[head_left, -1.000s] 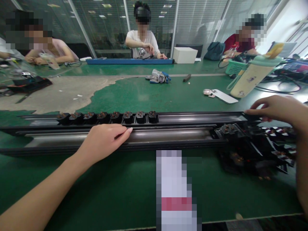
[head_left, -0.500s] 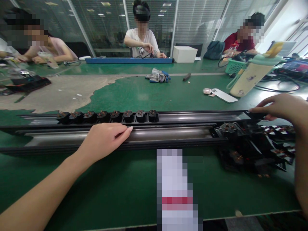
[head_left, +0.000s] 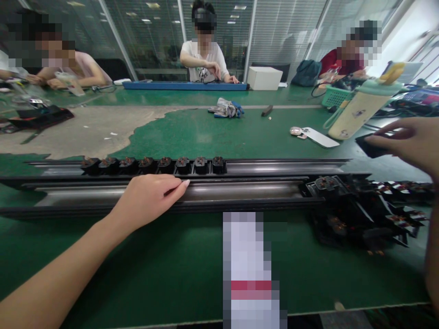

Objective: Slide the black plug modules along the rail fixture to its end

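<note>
Two long black rails lie across the green table. My left hand [head_left: 147,197] rests on the near rail [head_left: 240,192], fingers curled loosely on its top edge. The far rail [head_left: 284,167] carries a row of several black socket modules [head_left: 154,164] at its left half. My right hand [head_left: 409,139] is raised at the right edge, pinching a black socket module [head_left: 370,147] above the table. Below it, a pile of loose black socket modules [head_left: 370,210] lies at the right end of the near rail.
A cream bottle with a green lid [head_left: 360,109], a white phone [head_left: 318,137], a green basket [head_left: 334,96], gloves [head_left: 226,109] and a white box [head_left: 264,77] sit further back. Three other people work at the table's far side. A blurred white patch [head_left: 252,269] lies near me.
My right hand has lifted from the right end of the far rail, up and to the right, with a black module in its fingers. The left hand has stayed put.
</note>
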A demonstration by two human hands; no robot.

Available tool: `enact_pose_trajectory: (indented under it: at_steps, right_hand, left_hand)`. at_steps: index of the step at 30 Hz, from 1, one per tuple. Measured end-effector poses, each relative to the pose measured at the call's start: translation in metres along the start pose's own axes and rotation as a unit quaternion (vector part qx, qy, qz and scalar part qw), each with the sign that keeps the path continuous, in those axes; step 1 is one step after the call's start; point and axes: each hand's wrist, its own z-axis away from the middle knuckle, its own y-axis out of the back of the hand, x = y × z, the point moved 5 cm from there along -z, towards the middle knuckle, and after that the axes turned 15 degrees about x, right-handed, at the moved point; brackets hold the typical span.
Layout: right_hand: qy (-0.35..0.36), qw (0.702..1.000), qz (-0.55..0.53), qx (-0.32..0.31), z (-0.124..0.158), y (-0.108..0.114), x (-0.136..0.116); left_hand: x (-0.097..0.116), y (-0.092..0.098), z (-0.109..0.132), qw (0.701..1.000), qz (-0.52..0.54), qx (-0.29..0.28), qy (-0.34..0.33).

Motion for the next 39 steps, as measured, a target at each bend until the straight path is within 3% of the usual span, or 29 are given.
enact_pose_trajectory:
  at_steps: [2, 5, 7, 10, 13, 19, 24, 26, 29, 32, 35, 39]
  right_hand:
    - [-0.016, 0.989, -0.140, -0.035, 0.010, 0.022, -0.040]
    - [0.113, 0.942, -0.301, -0.096, 0.031, 0.054, -0.105]
    - [0.184, 0.884, -0.375, -0.208, 0.050, 0.064, -0.139]
    - [0.277, 0.813, -0.392, -0.329, 0.079, 0.072, -0.173]
    - [0.339, 0.790, -0.376, -0.346, 0.101, 0.073, -0.191]
    - [0.405, 0.785, -0.341, -0.322, 0.132, 0.066, -0.202]
    - [0.423, 0.776, -0.353, -0.307, 0.123, 0.073, -0.198]
    - [0.416, 0.778, -0.386, -0.268, 0.112, 0.084, -0.195]
    - [0.329, 0.813, -0.453, -0.160, 0.087, 0.097, -0.189]
    - [0.218, 0.852, -0.469, -0.079, 0.069, 0.091, -0.181]
    - [0.153, 0.866, -0.471, -0.063, 0.059, 0.071, -0.177]
    - [0.099, 0.859, -0.498, -0.069, 0.051, 0.052, -0.173]
  left_hand:
    - [0.001, 0.001, 0.000, 1.000, 0.000, 0.003, -0.002]
    - [0.002, 0.002, -0.001, 1.000, 0.001, 0.011, -0.005]
    - [0.002, 0.002, -0.001, 1.000, 0.003, 0.017, -0.008]
    - [0.002, 0.003, -0.001, 1.000, 0.007, 0.018, -0.008]
    - [0.001, 0.002, 0.000, 1.000, 0.011, 0.013, 0.000]
    - [0.002, 0.001, 0.001, 1.000, 0.012, 0.013, -0.002]
    - [0.006, 0.005, 0.001, 0.998, 0.007, 0.045, -0.034]
    - [0.008, 0.007, 0.001, 0.996, -0.003, 0.070, -0.057]
    - [0.013, 0.013, 0.002, 0.986, -0.022, 0.126, -0.103]
    - [0.020, 0.019, 0.003, 0.970, -0.028, 0.191, -0.148]
    - [0.030, 0.021, 0.003, 0.950, -0.021, 0.241, -0.195]
    - [0.038, 0.017, -0.005, 0.943, -0.032, 0.238, -0.229]
